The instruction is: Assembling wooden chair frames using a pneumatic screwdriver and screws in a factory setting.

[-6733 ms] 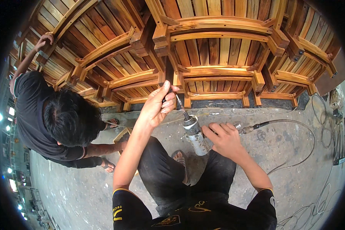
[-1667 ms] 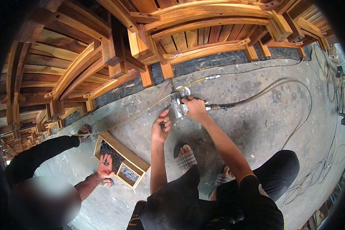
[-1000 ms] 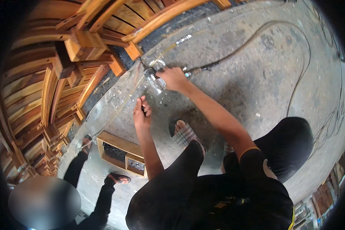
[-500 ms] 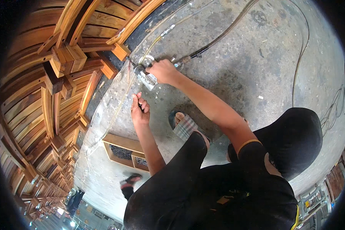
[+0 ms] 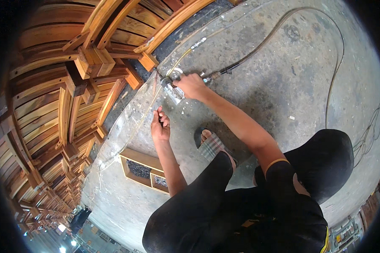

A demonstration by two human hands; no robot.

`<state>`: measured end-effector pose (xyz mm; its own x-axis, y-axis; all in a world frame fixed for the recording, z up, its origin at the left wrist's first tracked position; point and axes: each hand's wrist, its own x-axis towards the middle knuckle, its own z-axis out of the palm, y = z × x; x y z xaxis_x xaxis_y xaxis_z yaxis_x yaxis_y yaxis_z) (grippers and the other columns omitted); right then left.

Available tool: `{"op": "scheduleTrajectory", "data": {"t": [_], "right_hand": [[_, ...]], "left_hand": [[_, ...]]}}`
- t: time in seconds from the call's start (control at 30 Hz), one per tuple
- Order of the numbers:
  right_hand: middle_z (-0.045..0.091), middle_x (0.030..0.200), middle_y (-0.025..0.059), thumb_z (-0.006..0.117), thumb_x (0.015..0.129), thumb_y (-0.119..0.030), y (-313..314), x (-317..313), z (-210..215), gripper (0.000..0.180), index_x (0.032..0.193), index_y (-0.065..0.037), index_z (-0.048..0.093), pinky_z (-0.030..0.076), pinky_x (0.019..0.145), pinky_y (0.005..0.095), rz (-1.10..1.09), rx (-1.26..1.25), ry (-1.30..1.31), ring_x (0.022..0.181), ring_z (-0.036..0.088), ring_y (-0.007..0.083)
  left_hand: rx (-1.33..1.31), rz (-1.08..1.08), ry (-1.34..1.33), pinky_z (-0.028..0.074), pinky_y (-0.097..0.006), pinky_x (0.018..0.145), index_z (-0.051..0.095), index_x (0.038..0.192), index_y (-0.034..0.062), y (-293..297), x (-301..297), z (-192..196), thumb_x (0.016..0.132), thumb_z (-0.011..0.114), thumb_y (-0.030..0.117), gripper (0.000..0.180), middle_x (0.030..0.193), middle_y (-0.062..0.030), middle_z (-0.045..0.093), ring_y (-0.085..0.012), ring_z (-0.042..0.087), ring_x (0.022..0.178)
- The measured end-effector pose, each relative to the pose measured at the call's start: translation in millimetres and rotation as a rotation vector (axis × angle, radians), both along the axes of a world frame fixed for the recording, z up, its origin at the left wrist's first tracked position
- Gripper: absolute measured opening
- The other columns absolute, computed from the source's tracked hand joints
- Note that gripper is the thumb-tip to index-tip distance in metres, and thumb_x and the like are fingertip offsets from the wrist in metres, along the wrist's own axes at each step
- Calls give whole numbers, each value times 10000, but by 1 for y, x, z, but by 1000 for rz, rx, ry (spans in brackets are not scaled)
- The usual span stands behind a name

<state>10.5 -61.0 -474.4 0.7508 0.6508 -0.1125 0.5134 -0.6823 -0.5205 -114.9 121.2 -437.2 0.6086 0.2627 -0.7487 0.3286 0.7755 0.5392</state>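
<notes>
My right hand [image 5: 191, 86] is closed around a silver air tool [image 5: 172, 93] lying low over the concrete floor. A hose fitting [image 5: 212, 76] sticks out of the tool on its right side, and my fingers hide much of its grip. Nearer to me, my left hand [image 5: 161, 125] is raised with its fingers curled and pinched together. A small dark piece shows between those fingers, too little of it to name. The left hand is apart from the tool.
Stacked wooden slatted furniture [image 5: 93, 63] lines the left side. A dark hose [image 5: 266, 44] curves away to the right, and a thin yellow hose [image 5: 179, 59] lies beyond the tool. A divided wooden box [image 5: 133, 152] holding small dark pieces sits by my left forearm.
The view has shifted, so the whole scene sits a little further right and lower. A sandalled foot near the wooden box has left the view. Both hands keep their hold.
</notes>
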Motion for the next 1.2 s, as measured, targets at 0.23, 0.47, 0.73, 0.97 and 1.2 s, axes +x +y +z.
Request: {"op": "scheduleTrajectory", "data": {"t": [0.23, 0.47, 0.73, 0.97, 1.2], "right_hand": [[615, 991, 157, 724, 656, -108, -3, 3, -6, 427, 1061, -144, 597, 500, 693, 416, -8, -15, 11, 834, 644, 317], [602, 1020, 144, 672, 682, -107, -19, -18, 22, 422, 1091, -140, 574, 486, 674, 422, 66, 51, -9, 802, 639, 321], [518, 843, 53, 599, 662, -110, -36, -57, 92, 375, 1033, -154, 574, 470, 597, 397, 147, 279, -229, 672, 616, 264], [508, 850, 40, 596, 627, -69, -32, -44, 156, 413, 1030, -159, 586, 466, 604, 371, 169, 328, -402, 663, 603, 244], [486, 830, 20, 596, 639, -68, -36, -34, 188, 406, 1036, -158, 595, 430, 597, 338, 162, 390, -570, 651, 578, 204]], "left_hand": [[103, -28, -49, 249, -197, 418, 571, 1003, 27, 1, 5, 7, 957, 512, 324, 306, 686, 18, 447, -69, 347, 531], [383, -74, -12, 225, -202, 390, 609, 902, 44, 16, 38, 5, 956, 525, 313, 286, 621, 34, 433, -59, 315, 460], [750, -519, -86, 191, -209, 381, 593, 781, 70, 1, 95, 70, 956, 519, 322, 316, 516, 74, 371, -28, 291, 414], [801, -426, -308, 174, -202, 394, 579, 736, 86, 7, 85, 176, 957, 520, 338, 341, 506, 81, 362, -15, 247, 407], [1185, -340, -406, 205, -199, 448, 624, 779, 49, -16, 77, 226, 962, 518, 299, 328, 542, 87, 378, -12, 286, 487]]}}
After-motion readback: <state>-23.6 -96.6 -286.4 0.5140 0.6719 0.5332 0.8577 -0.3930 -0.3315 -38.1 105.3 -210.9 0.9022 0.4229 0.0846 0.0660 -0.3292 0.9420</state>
